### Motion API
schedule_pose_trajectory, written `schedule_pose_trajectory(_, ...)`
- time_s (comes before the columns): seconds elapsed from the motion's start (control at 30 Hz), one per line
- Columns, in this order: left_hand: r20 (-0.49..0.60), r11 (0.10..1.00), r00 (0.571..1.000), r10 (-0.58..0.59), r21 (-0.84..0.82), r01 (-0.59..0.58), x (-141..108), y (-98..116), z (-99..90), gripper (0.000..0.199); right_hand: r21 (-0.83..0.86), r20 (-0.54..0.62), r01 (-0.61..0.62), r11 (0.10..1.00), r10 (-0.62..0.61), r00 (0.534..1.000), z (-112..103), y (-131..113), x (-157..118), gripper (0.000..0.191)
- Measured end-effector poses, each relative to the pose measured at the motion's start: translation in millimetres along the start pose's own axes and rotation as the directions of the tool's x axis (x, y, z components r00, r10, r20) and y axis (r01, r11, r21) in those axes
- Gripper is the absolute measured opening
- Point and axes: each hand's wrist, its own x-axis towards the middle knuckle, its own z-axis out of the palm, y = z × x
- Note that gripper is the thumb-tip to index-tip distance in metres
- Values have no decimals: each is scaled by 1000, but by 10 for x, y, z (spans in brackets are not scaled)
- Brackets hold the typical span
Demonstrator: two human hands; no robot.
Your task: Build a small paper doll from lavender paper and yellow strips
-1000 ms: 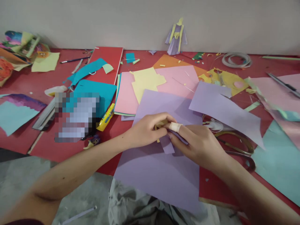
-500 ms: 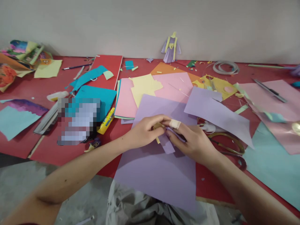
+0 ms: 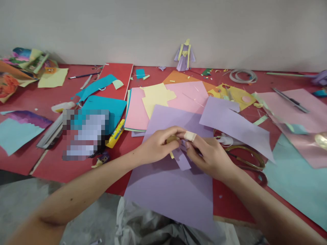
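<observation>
My left hand [image 3: 162, 144] and my right hand [image 3: 209, 153] meet over a large purple paper sheet [image 3: 173, 194]. Between the fingertips of both hands is a small purple and yellow paper piece [image 3: 183, 160]; a purple strip hangs down from it, and the fingers hide its upper part. The left fingers curl over its yellow end, while the right thumb and index finger pinch its other side. A beige plaster wraps my right index finger. Against the wall stands a purple and yellow paper doll [image 3: 184, 56].
Scissors [image 3: 245, 158] lie right of my right hand, partly under a purple sheet [image 3: 235, 124]. A yellow glue stick [image 3: 115, 133] and a blurred-out object [image 3: 88, 134] lie left. Pink paper [image 3: 136, 107], a cutter knife [image 3: 291, 100] and a tubing coil [image 3: 243, 76] lie farther out.
The view has shifted slightly, so the table sits a little lower. Both hands stay in place; the right thumb and the hanging purple strip have moved slightly.
</observation>
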Motion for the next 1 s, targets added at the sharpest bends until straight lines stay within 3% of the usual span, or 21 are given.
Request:
schedule_pose_trajectory(0.2, 14, 999, 1000, 23, -25, -23, 6, 4, 1, 26, -22, 4, -13, 1000, 13, 1000, -17, 10, -16, 21)
schedule_pose_trajectory(0.47, -98, 998, 993, 68, 23, -66, 12, -40, -14, 20, -22, -35, -53, 998, 53, 998, -21, -23, -6, 26)
schedule_pose_trajectory(0.73, -66, 997, 996, 60, 56, -56, 13, -35, -10, 20, -31, -37, -38, 999, 37, 999, -18, -16, -5, 26)
schedule_pose_trajectory(1.0, -115, 996, 989, 90, 39, -86, 7, -22, -1, 21, -6, -15, -22, 1000, 22, 1000, -45, -21, 3, 22)
